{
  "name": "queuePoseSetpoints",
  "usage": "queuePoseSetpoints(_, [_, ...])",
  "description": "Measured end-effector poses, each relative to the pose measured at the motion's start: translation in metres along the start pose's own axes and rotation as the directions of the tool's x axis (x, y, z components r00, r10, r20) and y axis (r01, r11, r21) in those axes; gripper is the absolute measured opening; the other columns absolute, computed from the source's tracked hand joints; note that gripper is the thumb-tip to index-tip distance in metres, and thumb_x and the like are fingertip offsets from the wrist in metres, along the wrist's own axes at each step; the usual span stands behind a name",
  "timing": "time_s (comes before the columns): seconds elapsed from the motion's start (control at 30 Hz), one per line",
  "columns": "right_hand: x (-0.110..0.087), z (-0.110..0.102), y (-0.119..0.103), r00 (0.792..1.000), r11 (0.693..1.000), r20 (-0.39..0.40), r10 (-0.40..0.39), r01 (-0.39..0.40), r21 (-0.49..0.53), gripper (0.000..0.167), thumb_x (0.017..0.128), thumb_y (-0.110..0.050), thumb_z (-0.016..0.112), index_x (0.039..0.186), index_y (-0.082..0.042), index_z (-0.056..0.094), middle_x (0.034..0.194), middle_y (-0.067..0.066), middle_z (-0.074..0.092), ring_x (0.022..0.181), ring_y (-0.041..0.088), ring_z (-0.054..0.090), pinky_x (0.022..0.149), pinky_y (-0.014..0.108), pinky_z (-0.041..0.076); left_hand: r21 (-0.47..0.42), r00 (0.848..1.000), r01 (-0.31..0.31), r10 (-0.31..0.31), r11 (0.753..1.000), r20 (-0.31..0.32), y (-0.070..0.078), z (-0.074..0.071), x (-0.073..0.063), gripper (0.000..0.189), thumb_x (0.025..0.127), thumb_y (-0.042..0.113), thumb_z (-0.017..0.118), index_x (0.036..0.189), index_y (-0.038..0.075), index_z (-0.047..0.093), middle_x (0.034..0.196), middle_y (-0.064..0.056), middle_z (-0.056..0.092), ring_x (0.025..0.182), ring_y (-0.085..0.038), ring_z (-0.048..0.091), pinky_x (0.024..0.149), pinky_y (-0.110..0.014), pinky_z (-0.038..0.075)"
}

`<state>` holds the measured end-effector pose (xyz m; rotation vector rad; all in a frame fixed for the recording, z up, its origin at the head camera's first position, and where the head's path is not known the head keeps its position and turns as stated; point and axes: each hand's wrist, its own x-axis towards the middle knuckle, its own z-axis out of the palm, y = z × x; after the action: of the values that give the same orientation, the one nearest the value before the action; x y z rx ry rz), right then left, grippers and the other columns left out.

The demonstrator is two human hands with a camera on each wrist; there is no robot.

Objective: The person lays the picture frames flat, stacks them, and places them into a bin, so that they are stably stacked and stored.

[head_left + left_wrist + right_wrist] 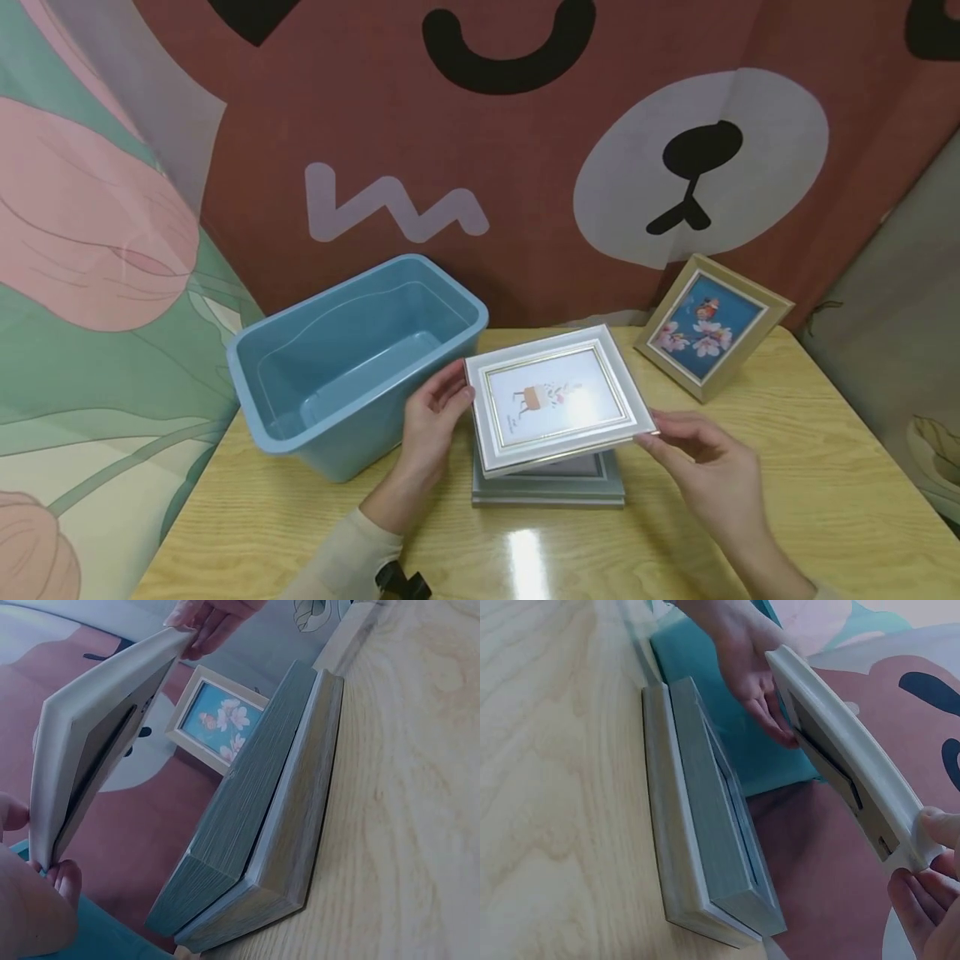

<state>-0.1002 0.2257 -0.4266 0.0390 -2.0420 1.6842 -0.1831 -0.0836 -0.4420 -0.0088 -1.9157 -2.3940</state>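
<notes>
A white picture frame [555,400] with a gold inner line and a small animal drawing is held up, slightly tilted, between both hands. My left hand [431,425] pinches its left edge, thumb on the front. At the lower right corner, my right hand [708,471] pinches it between thumb and fingers. The backing and its dark support leg [829,769] face down in the right wrist view. Beneath it lies a grey-green frame [240,802], stacked flat on another frame [289,825] with a brownish side. The held frame overlaps much of this stack in the head view.
To the left stands a blue plastic bin [352,454], its inside bare. A beige frame [701,329] with a flower picture stands leaning at the back right. All rest on a wooden table [832,475], with a printed cloth [525,167] hanging behind.
</notes>
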Motion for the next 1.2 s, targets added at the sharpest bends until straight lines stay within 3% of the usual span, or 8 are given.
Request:
queuePoseSetpoints(0.23, [-0.008,0.002,0.001,0.998,0.987,0.007,0.057,-0.055,-0.15,0.023,0.082,0.012,0.086,0.103,0.007,0.08,0.103,-0.022,0.08,0.1,-0.006,0.075,0.089,0.009,0.058,0.046,0.999,-0.009,0.008,0.999,0.034,-0.001,-0.001,0.004,0.052,0.1,-0.003,0.065,0.151,-0.008,0.055,0.152,-0.027,0.061,0.141,-0.036,0.06,0.104,-0.017,0.056])
queuePoseSetpoints(0.37, [-0.012,0.004,0.003,0.996,0.983,-0.001,0.088,-0.087,-0.159,0.021,0.082,0.01,0.088,0.102,0.006,0.08,0.102,-0.023,0.079,0.099,-0.008,0.074,0.088,0.009,0.058,0.072,0.998,-0.009,0.005,0.997,0.056,-0.001,-0.001,0.004,0.054,0.101,-0.001,0.064,0.153,-0.007,0.053,0.154,-0.027,0.059,0.144,-0.038,0.057,0.107,-0.019,0.055])
queuePoseSetpoints(0.53, [-0.019,0.009,0.006,0.992,0.98,-0.005,0.123,-0.123,-0.157,0.019,0.081,0.01,0.088,0.099,0.007,0.08,0.1,-0.023,0.078,0.096,-0.008,0.074,0.088,0.009,0.059,0.124,0.997,-0.006,-0.004,0.992,0.083,-0.001,0.001,0.003,0.058,0.102,0.0,0.062,0.158,-0.005,0.048,0.159,-0.027,0.054,0.149,-0.04,0.051,0.121,-0.034,0.049])
queuePoseSetpoints(0.8, [-0.026,0.011,0.01,0.978,0.954,-0.03,0.207,-0.208,-0.218,0.015,0.084,0.001,0.09,0.097,0.002,0.081,0.098,-0.011,0.083,0.093,-0.009,0.071,0.082,0.007,0.057,0.164,0.996,-0.011,-0.005,0.986,0.093,-0.006,0.003,0.003,0.06,0.101,-0.002,0.062,0.159,-0.005,0.047,0.162,-0.027,0.051,0.15,-0.042,0.049,0.129,-0.052,0.04])
queuePoseSetpoints(1.2, [-0.031,0.012,0.021,0.962,0.941,-0.009,0.275,-0.271,-0.204,0.019,0.083,-0.002,0.092,0.097,0.004,0.081,0.094,-0.027,0.076,0.087,-0.008,0.071,0.074,0.009,0.058,0.276,0.995,-0.033,0.007,0.961,0.095,-0.016,0.002,0.004,0.06,0.099,0.0,0.064,0.157,-0.005,0.05,0.16,-0.027,0.053,0.149,-0.043,0.05,0.13,-0.057,0.036])
